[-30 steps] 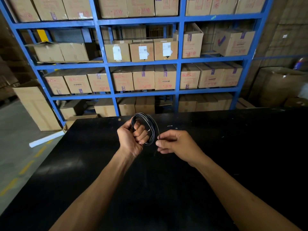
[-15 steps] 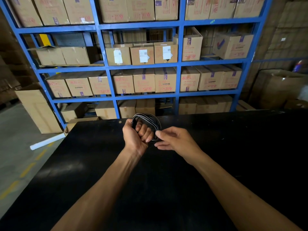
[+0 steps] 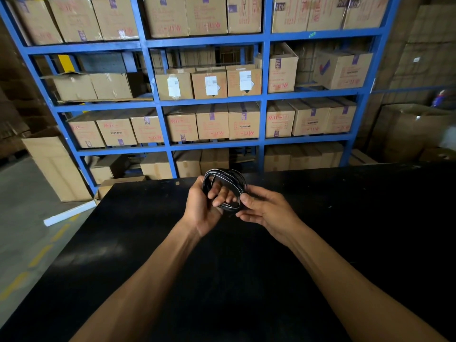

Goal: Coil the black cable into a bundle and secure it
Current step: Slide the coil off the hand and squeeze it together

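The black cable (image 3: pixel 230 174) is wound into a small round coil of several loops, held above the far part of the black table (image 3: pixel 246 280). My left hand (image 3: pixel 201 208) grips the coil's left side, fingers curled through the loops. My right hand (image 3: pixel 267 212) touches the coil's right side, thumb and fingertips pinching the strands there. The lower part of the coil is hidden between the two hands. Whether a loose cable end hangs free I cannot tell.
Blue metal shelving (image 3: pixel 265 95) stacked with cardboard boxes stands behind the table. A tall carton (image 3: pixel 56 166) and a white tube (image 3: pixel 69 213) sit on the grey floor at left. More large cartons (image 3: pixel 409 134) stand at right.
My right hand has closed in from a small gap to pinch the coil's right side. Both hands and the coil have shifted slightly away from me; the loops look tighter.
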Demonstrator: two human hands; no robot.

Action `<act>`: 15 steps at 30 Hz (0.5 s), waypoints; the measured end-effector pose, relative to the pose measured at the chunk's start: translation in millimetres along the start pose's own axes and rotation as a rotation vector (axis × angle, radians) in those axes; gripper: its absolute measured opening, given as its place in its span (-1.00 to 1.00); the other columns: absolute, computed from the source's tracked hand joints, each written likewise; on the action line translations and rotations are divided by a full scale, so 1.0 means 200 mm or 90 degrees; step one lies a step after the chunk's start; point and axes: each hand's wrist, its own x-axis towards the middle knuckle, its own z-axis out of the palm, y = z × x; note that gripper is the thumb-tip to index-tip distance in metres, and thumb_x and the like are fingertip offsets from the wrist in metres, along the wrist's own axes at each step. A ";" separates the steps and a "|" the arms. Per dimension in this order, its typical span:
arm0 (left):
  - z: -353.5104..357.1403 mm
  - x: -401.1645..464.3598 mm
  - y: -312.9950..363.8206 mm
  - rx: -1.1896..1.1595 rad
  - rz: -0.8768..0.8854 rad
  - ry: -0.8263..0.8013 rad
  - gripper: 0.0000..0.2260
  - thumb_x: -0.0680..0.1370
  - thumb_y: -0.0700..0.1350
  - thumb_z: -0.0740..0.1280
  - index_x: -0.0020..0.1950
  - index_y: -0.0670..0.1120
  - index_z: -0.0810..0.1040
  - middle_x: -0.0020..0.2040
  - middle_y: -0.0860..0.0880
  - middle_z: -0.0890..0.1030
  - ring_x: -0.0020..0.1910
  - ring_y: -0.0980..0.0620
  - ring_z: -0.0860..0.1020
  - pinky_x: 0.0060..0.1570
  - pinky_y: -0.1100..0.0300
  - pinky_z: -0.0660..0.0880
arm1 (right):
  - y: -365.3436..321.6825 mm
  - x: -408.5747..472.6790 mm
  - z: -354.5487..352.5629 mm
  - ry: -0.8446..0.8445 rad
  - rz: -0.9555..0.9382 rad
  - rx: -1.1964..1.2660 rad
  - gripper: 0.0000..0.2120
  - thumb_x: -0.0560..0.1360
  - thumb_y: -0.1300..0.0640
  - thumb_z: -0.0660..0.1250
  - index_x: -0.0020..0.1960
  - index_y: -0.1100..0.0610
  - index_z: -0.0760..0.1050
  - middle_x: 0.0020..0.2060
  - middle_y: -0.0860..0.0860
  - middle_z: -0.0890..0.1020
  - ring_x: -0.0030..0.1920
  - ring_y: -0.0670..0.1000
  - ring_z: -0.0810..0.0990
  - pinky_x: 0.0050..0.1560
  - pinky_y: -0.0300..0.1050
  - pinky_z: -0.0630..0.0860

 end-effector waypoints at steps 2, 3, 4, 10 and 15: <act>-0.01 -0.01 0.01 0.053 -0.029 -0.017 -0.52 0.61 0.08 0.03 -0.46 -0.11 0.28 -0.54 -0.12 0.31 -0.35 -0.10 0.36 -0.05 0.01 0.40 | 0.00 0.00 -0.01 -0.011 -0.002 -0.042 -0.81 0.59 0.22 0.35 0.18 0.09 0.63 0.00 0.11 0.74 -0.15 0.01 0.73 -0.12 -0.18 0.64; -0.02 -0.02 0.02 0.098 -0.038 -0.019 -0.53 0.62 0.07 0.01 -0.42 -0.12 0.31 -0.50 -0.13 0.35 -0.32 -0.11 0.39 -0.01 -0.01 0.40 | 0.00 -0.01 -0.01 -0.006 -0.008 -0.069 -0.83 0.60 0.22 0.34 0.14 0.07 0.65 0.02 0.10 0.73 -0.17 -0.01 0.72 -0.13 -0.19 0.64; -0.02 -0.03 0.03 0.153 -0.049 -0.014 -0.53 0.64 0.06 0.00 -0.38 -0.15 0.36 -0.45 -0.15 0.43 -0.28 -0.12 0.43 0.04 -0.03 0.41 | 0.00 -0.01 -0.02 0.003 -0.017 -0.104 -0.84 0.61 0.22 0.33 0.12 0.06 0.65 0.03 0.10 0.72 -0.18 -0.04 0.71 -0.14 -0.22 0.62; -0.07 -0.04 0.16 0.535 -0.126 0.084 -0.64 0.69 -0.05 0.12 0.17 -0.28 0.58 0.08 -0.29 0.67 0.12 -0.24 0.61 0.09 0.05 0.59 | -0.02 -0.02 -0.07 0.049 -0.044 -0.328 -0.78 0.65 0.20 0.25 0.04 -0.03 0.63 -0.01 0.02 0.67 -0.18 -0.07 0.67 -0.17 -0.24 0.61; -0.08 -0.03 0.16 0.371 -0.068 0.103 -0.48 0.61 0.11 0.22 0.25 -0.34 0.54 0.09 -0.29 0.65 0.05 -0.12 0.62 0.06 0.08 0.56 | -0.02 -0.01 -0.05 0.087 -0.051 -0.287 -0.80 0.64 0.22 0.26 0.02 0.01 0.64 -0.03 0.02 0.69 -0.24 -0.09 0.67 -0.18 -0.23 0.60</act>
